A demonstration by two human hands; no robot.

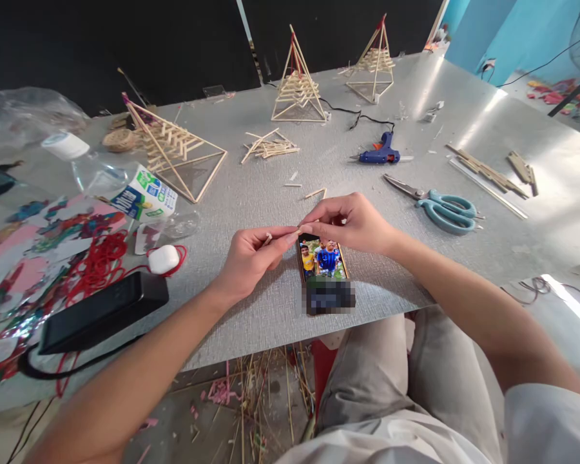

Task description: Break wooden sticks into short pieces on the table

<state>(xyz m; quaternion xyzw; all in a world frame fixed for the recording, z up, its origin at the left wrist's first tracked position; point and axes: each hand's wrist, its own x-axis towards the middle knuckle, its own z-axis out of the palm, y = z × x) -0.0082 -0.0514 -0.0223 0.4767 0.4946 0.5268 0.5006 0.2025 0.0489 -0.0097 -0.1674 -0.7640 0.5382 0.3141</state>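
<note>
My left hand (254,261) is closed, with the pale end of a small wooden stick (267,239) showing between its fingers. My right hand (355,222) pinches close against the left fingertips, and a bit of pale wood shows where they meet. Below the hands a smartphone (325,261) lies on the table with a picture lit on its screen. Just beyond the fingers rest two short sticks (316,193), and farther back is a loose pile of sticks (273,147).
Stick pyramids (296,90) stand along the back. A blue glue gun (381,153) and blue-handled scissors (447,209) lie to the right, near wooden strips (488,171). On the left are a plastic bottle (142,193), red cord (99,261) and a black box-shaped device (104,309).
</note>
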